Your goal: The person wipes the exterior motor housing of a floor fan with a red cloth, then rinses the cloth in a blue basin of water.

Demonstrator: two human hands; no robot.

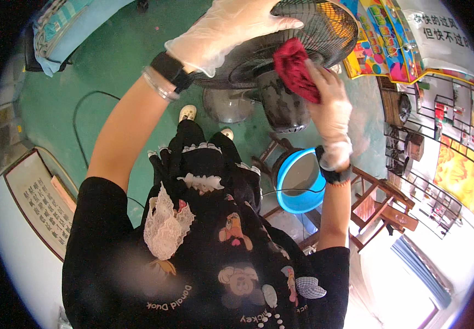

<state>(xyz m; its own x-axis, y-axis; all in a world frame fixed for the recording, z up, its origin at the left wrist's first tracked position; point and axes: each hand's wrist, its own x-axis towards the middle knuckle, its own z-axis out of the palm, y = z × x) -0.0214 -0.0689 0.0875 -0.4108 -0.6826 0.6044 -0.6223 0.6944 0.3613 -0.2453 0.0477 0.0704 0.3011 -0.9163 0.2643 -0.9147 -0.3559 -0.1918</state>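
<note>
A large black fan with a wire-mesh guard [241,72] stands before me on a round base [228,105]; its glossy motor housing [284,103] faces me and looks wet in patches. My left hand [237,33], in a thin translucent glove, lies over the guard's upper left part, thumb stretched out; whether it grips the rim is hard to tell. My right hand [329,94], gloved too and slightly blurred, holds a dark red cloth [296,70] against the back of the guard, just above the motor housing.
A blue basin [282,181] of murky water stands at the lower right, near a wooden stool [378,201]. A dark cable [76,123] curves over the green floor at left. Colourful boxes [385,41] are at upper right, and a light blue cloth-covered piece [80,28] at upper left.
</note>
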